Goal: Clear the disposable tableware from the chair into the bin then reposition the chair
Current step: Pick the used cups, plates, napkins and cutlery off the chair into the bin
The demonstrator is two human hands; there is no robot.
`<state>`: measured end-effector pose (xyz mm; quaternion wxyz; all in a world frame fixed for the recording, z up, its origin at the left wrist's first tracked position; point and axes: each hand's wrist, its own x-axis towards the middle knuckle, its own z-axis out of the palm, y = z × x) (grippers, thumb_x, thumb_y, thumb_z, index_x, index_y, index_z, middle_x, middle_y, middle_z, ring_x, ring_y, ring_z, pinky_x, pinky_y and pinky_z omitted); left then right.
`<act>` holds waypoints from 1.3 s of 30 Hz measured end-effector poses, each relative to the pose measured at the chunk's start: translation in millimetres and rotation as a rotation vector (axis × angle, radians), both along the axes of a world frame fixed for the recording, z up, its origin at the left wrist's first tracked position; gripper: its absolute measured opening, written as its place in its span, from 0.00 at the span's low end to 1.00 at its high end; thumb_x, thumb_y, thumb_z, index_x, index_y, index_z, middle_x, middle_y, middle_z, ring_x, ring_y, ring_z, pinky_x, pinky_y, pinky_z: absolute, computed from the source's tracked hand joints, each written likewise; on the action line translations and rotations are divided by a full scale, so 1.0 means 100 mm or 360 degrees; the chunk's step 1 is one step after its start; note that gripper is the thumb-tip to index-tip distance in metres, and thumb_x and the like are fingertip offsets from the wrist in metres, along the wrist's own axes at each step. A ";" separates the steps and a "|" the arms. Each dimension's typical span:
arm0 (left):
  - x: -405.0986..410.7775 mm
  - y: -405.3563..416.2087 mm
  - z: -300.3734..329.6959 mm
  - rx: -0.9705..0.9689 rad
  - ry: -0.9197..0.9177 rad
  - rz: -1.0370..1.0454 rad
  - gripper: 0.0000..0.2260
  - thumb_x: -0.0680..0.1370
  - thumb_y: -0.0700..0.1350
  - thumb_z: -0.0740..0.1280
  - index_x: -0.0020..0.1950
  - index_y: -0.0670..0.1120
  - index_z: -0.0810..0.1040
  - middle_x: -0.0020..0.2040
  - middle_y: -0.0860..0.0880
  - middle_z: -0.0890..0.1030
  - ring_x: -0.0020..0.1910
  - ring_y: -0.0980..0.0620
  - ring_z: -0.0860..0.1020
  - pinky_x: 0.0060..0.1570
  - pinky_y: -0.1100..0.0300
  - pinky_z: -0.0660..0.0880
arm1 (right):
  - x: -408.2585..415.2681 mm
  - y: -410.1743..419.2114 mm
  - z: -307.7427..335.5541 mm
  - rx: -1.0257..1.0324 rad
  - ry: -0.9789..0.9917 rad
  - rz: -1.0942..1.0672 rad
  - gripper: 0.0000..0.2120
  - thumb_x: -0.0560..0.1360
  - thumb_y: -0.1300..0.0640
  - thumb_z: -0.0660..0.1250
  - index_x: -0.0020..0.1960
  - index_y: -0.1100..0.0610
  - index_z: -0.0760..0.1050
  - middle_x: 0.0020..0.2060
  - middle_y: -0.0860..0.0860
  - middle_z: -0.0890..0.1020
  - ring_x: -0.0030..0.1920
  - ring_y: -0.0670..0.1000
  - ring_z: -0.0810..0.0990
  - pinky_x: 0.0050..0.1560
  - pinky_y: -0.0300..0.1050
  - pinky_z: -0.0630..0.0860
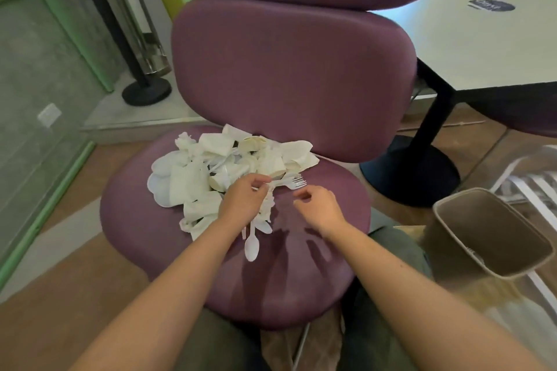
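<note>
A purple padded chair stands right in front of me. On the left and back of its seat lies a heap of white disposable tableware: plates, crushed cups, napkins, forks and spoons. My left hand rests at the heap's front edge and pinches the handles of white plastic forks, whose tines point right. A white spoon lies just below that hand. My right hand hovers over the bare seat beside the forks, fingers loosely curled, holding nothing. A grey-brown bin stands on the floor to the chair's right.
A white table on a black pedestal base stands behind the chair to the right. A black post with a round foot stands at the back left by a grey wall. White slatted furniture sits beyond the bin.
</note>
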<state>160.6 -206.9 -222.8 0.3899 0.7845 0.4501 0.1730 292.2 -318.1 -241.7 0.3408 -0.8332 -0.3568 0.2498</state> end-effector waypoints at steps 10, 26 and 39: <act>-0.58 0.14 -0.36 0.0116 0.0143 0.0081 0.14 0.75 0.42 0.65 0.54 0.59 0.80 0.46 0.60 0.75 0.52 0.52 0.76 0.54 0.52 0.75 | -0.48 0.34 -0.20 -0.0177 -0.0307 0.0376 0.12 0.76 0.54 0.63 0.56 0.47 0.80 0.53 0.51 0.79 0.60 0.54 0.71 0.57 0.51 0.74; -0.60 -0.02 -0.34 -0.0005 -0.0011 -0.0049 0.14 0.76 0.55 0.68 0.61 0.55 0.79 0.55 0.56 0.72 0.58 0.55 0.66 0.56 0.66 0.60 | -0.57 0.26 0.14 0.0414 0.0478 0.0003 0.05 0.73 0.61 0.70 0.45 0.52 0.82 0.39 0.47 0.84 0.39 0.45 0.82 0.44 0.38 0.78; -0.55 -0.22 -0.05 -0.1587 -0.1200 0.0476 0.15 0.83 0.42 0.56 0.67 0.35 0.69 0.60 0.37 0.80 0.56 0.40 0.81 0.53 0.48 0.80 | -0.88 0.12 0.24 0.0545 0.0856 -0.0049 0.13 0.74 0.67 0.69 0.56 0.55 0.82 0.52 0.52 0.81 0.38 0.40 0.81 0.38 0.31 0.75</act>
